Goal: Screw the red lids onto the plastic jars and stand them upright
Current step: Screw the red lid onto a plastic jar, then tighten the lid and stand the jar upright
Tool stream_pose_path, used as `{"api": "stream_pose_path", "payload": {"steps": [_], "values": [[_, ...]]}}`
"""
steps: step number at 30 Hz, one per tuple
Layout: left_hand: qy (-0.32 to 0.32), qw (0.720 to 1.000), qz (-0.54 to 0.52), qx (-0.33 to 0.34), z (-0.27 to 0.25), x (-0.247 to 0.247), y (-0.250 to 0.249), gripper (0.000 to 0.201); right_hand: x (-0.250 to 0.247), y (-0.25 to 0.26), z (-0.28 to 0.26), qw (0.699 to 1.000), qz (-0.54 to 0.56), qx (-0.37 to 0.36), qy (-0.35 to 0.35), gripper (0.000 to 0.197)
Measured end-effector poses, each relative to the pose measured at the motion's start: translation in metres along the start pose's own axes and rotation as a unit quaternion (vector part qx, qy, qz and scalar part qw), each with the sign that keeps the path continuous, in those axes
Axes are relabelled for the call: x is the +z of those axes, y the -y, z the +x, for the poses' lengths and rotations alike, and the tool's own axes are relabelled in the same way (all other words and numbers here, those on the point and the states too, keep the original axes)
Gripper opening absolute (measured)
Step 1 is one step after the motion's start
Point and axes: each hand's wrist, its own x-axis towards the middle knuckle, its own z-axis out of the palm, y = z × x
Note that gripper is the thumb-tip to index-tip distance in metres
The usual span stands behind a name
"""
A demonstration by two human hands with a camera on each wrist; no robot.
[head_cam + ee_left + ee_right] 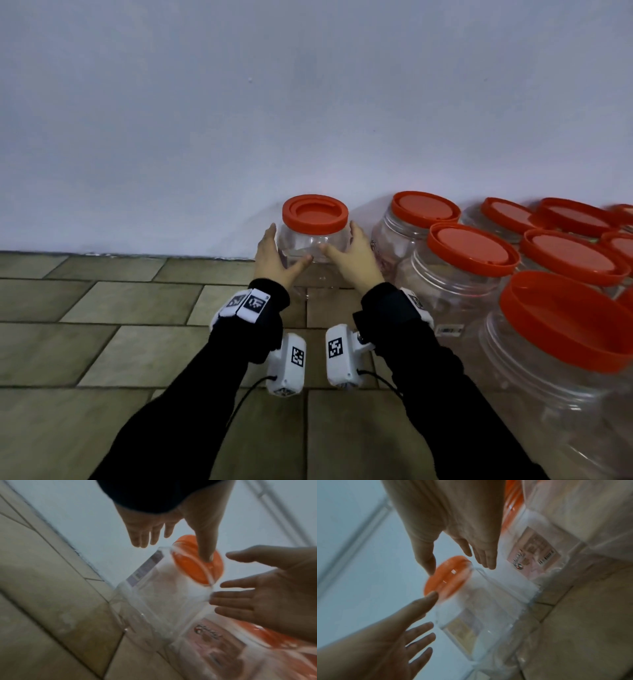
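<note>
A clear plastic jar with a red lid on it stands upright on the floor against the wall. My left hand is at its left side and my right hand at its right side, fingers straight and thumbs lying across the jar's front. In the left wrist view the jar sits between my left hand and right hand, both with spread, uncurled fingers. The right wrist view shows the same: right hand above, left hand below, lid between them.
Several more clear jars with red lids stand packed together to the right, the nearest one labelled and close to my right hand. The pale wall is right behind. Tiled floor stretches to the left and front.
</note>
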Motion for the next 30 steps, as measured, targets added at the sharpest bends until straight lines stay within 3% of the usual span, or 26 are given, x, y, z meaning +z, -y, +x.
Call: {"api": "stream_pose_path", "payload": {"steps": [3,7,12,15,19,23,30], "values": [[-0.015,0.997,-0.001,0.082,-0.035,-0.003,-0.017,0.082,-0.02,0.023,-0.042,0.998,-0.013,-0.056,0.029,0.085],[0.032,0.987,-0.036,0.156,-0.083,0.003,-0.045,0.075,-0.055,0.047,-0.102,0.989,-0.024,-0.134,0.057,0.083],[0.166,0.96,-0.084,0.208,-0.133,0.035,-0.078,0.068,-0.119,0.06,-0.163,0.97,-0.139,-0.197,0.009,0.082],[0.245,0.948,-0.08,0.184,-0.157,0.061,-0.088,0.082,-0.157,0.058,-0.184,0.941,-0.259,-0.216,-0.023,0.074],[0.352,0.928,-0.013,0.123,-0.178,0.089,-0.093,0.119,-0.195,0.037,-0.197,0.921,-0.353,-0.159,-0.052,0.056],[0.327,0.935,-0.075,0.114,-0.189,0.114,-0.093,0.126,-0.208,0.018,-0.206,0.911,-0.392,-0.118,-0.049,0.043],[0.273,0.953,-0.117,0.054,-0.192,0.119,-0.089,0.121,-0.202,0.016,-0.216,0.903,-0.394,-0.16,-0.059,0.043]]}}
